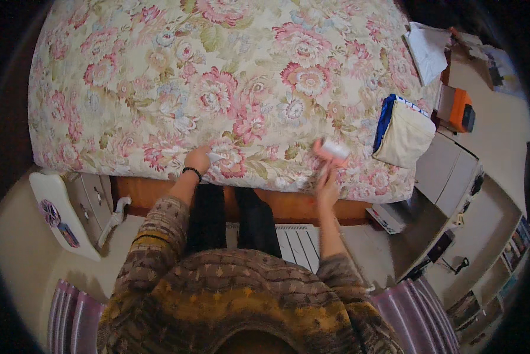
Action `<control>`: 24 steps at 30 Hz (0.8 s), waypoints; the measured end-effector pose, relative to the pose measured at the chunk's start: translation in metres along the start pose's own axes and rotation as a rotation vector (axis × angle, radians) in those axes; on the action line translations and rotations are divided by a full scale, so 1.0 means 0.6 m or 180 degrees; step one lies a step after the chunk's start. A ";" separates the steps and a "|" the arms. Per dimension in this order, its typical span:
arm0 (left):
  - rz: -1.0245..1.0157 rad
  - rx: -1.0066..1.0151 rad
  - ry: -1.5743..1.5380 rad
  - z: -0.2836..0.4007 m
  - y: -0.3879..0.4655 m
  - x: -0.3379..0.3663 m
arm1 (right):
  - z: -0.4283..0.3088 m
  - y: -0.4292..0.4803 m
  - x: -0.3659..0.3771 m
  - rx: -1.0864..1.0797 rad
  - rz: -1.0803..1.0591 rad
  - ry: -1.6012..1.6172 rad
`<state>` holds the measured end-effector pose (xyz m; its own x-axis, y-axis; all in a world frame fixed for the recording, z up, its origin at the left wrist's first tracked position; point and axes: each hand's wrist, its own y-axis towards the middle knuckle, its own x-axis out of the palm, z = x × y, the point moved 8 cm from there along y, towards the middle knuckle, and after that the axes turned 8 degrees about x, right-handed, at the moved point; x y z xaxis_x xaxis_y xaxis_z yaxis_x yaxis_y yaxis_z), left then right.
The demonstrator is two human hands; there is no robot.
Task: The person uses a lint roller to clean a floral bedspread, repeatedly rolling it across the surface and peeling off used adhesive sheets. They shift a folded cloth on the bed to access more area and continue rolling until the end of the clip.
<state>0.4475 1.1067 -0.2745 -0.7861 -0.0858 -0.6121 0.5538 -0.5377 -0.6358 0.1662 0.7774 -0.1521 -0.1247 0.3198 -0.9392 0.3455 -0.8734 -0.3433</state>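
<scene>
A floral bedspread (256, 106) covers the bed before me. My right hand (328, 188) grips the handle of a pink lint roller (333, 149) with a white roll, held over the near edge of the bed and slightly blurred. At the near edge, left of the roller, my left hand (198, 160) is closed on a small white piece (215, 156), perhaps paper or a pinch of the cover; which of the two I cannot tell. A black beaded bracelet is on my left wrist.
Folded cream and blue cloth (406, 132) lies on the bed's right side. A white bag or cloth (426, 51) lies at the far right corner, near an orange box (459, 110) on a desk. A white curved panel (61, 214) stands at left; shelves (490, 278) stand at right.
</scene>
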 end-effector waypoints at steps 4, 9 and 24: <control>-0.0011 0.0203 0.0163 0.006 0.004 -0.002 | -0.089 0.377 -0.065 0.0011 0.0284 0.0138; 0.0036 0.0228 0.0261 -0.007 0.005 0.005 | -0.115 0.455 -0.108 -0.0573 0.0544 0.0335; 0.0027 0.0349 0.0060 -0.001 0.017 0.000 | -0.003 -0.129 -0.156 0.1741 -0.2773 0.7551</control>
<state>0.4532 1.1017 -0.2808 -0.7756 -0.0755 -0.6267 0.5262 -0.6257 -0.5758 0.1529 0.8160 -0.0377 0.7311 -0.1771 0.6588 0.6053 -0.2771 -0.7462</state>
